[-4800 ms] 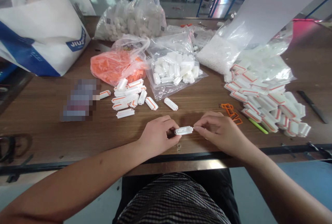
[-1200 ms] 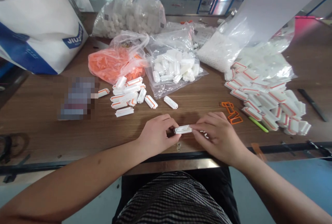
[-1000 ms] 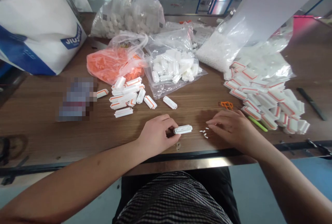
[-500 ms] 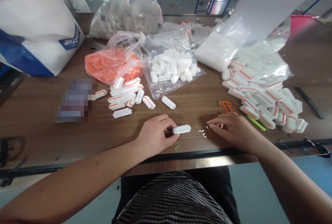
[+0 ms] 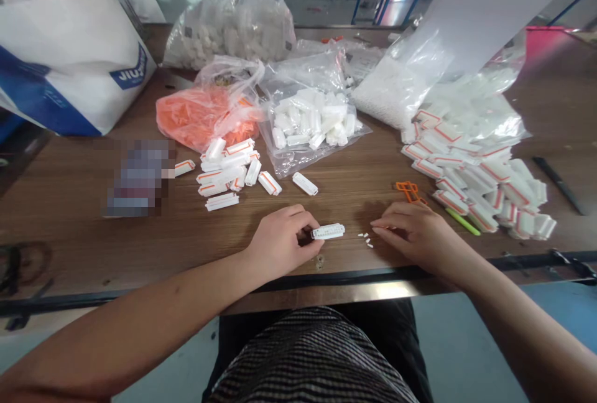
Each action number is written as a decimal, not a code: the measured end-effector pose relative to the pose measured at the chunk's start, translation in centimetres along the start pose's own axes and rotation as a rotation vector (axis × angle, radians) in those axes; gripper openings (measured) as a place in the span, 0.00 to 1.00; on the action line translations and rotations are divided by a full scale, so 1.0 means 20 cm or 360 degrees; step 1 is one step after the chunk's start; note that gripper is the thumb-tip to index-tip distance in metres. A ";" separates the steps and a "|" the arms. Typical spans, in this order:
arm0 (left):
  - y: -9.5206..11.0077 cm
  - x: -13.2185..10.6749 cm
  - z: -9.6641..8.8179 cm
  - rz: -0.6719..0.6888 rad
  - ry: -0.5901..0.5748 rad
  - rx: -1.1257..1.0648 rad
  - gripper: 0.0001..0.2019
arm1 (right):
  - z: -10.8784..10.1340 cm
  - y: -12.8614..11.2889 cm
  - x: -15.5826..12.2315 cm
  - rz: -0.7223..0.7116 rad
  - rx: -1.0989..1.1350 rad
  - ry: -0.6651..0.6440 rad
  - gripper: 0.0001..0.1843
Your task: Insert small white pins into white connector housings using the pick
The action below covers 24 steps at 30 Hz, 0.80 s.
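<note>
My left hand (image 5: 280, 240) pinches one end of a small white plastic connector housing (image 5: 328, 231) and holds it level just above the wooden table (image 5: 84, 229). My right hand (image 5: 413, 229) rests on the table to the right of it, fingers curled with the tips pressed together at a few tiny white pins (image 5: 366, 239) lying loose on the wood. What the fingertips hold, if anything, is too small to see. A small orange clip (image 5: 408, 189) lies just beyond my right hand.
A heap of white housings with orange clips (image 5: 476, 176) lies at the right, a smaller group (image 5: 228, 170) at the left centre. Behind stand bags of orange clips (image 5: 205, 114), white housings (image 5: 312, 120) and white pins (image 5: 396, 92). A white-and-blue bag (image 5: 69, 48) stands far left.
My right hand has let go of the housing's right end and moved right to the loose pins on the table. My left hand has kept the housing in place.
</note>
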<state>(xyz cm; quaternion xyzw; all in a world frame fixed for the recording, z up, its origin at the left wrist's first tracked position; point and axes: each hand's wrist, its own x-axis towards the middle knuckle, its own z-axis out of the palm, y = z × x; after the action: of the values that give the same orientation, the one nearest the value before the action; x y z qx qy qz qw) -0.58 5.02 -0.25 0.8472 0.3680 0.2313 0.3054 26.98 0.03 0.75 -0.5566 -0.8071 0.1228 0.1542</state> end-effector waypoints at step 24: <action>0.00 -0.01 0.01 -0.0002 0.0017 -0.0013 0.03 | 0.05 -0.25 0.14 0.0196 0.0679 0.0082 0.08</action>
<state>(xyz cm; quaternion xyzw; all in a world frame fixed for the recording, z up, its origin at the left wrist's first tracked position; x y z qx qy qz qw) -0.62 4.88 -0.41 0.8445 0.3693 0.2370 0.3070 21.24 0.85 1.95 -0.5624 -0.7232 0.2857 0.2812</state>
